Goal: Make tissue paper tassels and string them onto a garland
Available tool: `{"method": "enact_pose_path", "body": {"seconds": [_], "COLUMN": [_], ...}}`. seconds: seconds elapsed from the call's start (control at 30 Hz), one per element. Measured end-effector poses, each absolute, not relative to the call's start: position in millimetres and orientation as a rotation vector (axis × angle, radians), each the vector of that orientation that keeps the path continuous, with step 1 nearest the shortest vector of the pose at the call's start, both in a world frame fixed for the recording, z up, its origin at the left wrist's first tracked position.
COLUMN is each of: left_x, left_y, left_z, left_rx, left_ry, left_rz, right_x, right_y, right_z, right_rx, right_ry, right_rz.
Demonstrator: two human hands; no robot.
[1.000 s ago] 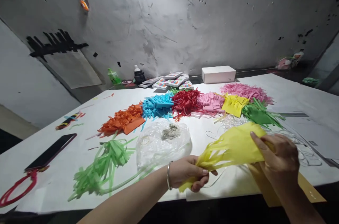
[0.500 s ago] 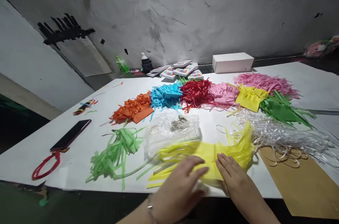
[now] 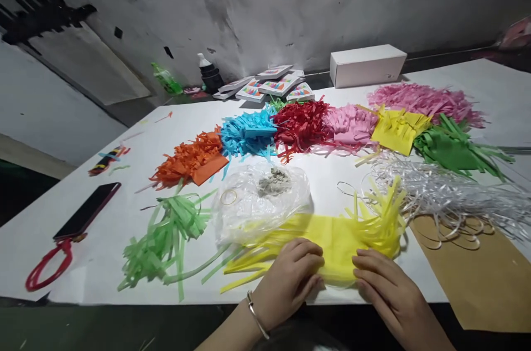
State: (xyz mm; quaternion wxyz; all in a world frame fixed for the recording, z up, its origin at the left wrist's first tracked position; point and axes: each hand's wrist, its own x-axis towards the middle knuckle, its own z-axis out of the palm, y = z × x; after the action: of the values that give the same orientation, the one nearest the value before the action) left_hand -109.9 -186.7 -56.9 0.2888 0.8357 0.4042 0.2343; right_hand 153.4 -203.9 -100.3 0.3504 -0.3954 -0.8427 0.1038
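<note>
Head view: a yellow fringed paper (image 3: pixel 336 235) is seen lying flat at the near edge of the white worktop (image 3: pixel 124 218), pressed down by both hands. The left hand (image 3: pixel 290 279) is laid on its middle with fingers curled together; the right hand (image 3: pixel 390 293) is laid on its right part, fingers extended and close. A clear plastic bag (image 3: pixel 261 201) is overlapped just behind, with light green strips (image 3: pixel 166 240) noted to the left and white strips (image 3: pixel 448 196) to the right.

Matt yellow paper fringe (image 3: pixel 332 235) (thin, smooth)
</note>
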Motion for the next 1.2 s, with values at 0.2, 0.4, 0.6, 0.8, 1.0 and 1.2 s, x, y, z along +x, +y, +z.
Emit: {"method": "enact_pose_path", "body": {"seconds": [0.2, 0.4, 0.6, 0.8, 1.0, 1.2], "left_x": [-106.9, -108.4, -101.9, -91.4, -90.7, -85.0], "left_y": [-185.5, -185.8, -171.7, -126.7, -102.8, -97.6], "left_z": [-60.6, -60.7, -53.6, -40.7, -35.4, -38.6], "left_rx": [2.200, 2.233, 2.182, 2.158, 2.134, 2.139], "left_ry": [1.089, 1.107, 1.431, 1.675, 1.622, 1.598], "left_rz": [0.705, 0.715, 0.531, -0.030, -0.113, -0.150], "right_x": [145.4, 134.6, 128.5, 118.2, 123.1, 114.4], "right_y": [-203.3, -192.4, -178.4, -151.1, -143.4, -163.1], "right_z": [-90.5, -86.7, -86.3, -89.1, -81.6, -81.4], "right_rx": [-1.099, -0.953, -1.215, -1.482, -1.563, -1.125], "right_ry": [-2.201, -2.297, -2.182, -2.214, -2.222, -2.208], "right_rz": [0.201, -0.002, 0.072, -0.049, -0.174, -0.179]}}
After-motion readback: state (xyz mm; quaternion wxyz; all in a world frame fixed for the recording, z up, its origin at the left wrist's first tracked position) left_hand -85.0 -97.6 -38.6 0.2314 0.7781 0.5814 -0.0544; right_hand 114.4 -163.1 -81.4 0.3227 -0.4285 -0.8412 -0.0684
